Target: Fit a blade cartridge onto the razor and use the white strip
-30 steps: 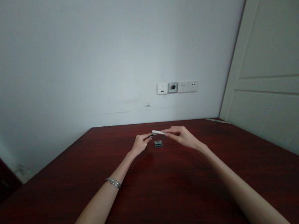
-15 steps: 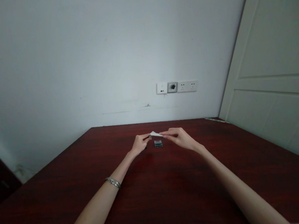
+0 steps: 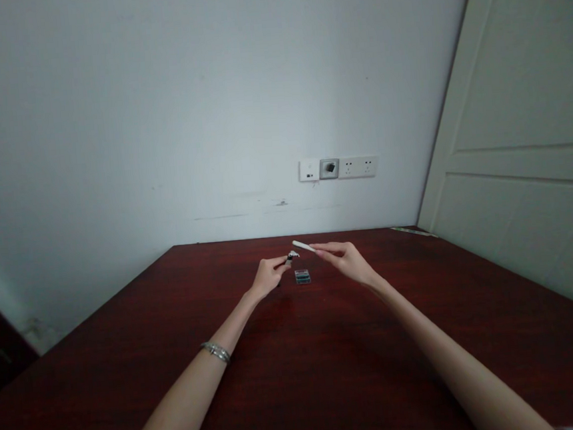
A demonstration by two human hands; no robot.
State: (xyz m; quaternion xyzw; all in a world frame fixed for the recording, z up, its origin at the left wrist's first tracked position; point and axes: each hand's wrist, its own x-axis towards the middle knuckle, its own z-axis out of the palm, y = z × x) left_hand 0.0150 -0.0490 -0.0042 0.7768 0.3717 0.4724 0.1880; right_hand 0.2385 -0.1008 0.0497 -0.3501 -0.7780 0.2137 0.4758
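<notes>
My left hand (image 3: 268, 277) pinches a small black-and-silver object (image 3: 291, 258) between thumb and fingers; its kind is too small to make out. Held in the fingertips of my right hand (image 3: 343, 259) is a slim white flat piece (image 3: 302, 246), tilted with its far end up and to the left. A narrow gap separates the white piece from the black-and-silver object. Both are above the table. Just below them, a small clear case (image 3: 302, 277) with dark greenish contents lies on the tabletop. A silver bracelet (image 3: 215, 352) is round my left wrist.
The dark red wooden table (image 3: 300, 374) reaches back to a pale wall (image 3: 158, 119). Sockets and switches (image 3: 337, 168) are set in that wall. A white panelled door (image 3: 526, 154) stands on the right, and a thin strip (image 3: 413, 232) lies near the back right corner.
My right hand has lifted the white piece up and away from the object in my left hand, which now shows more. My left hand has stayed almost still.
</notes>
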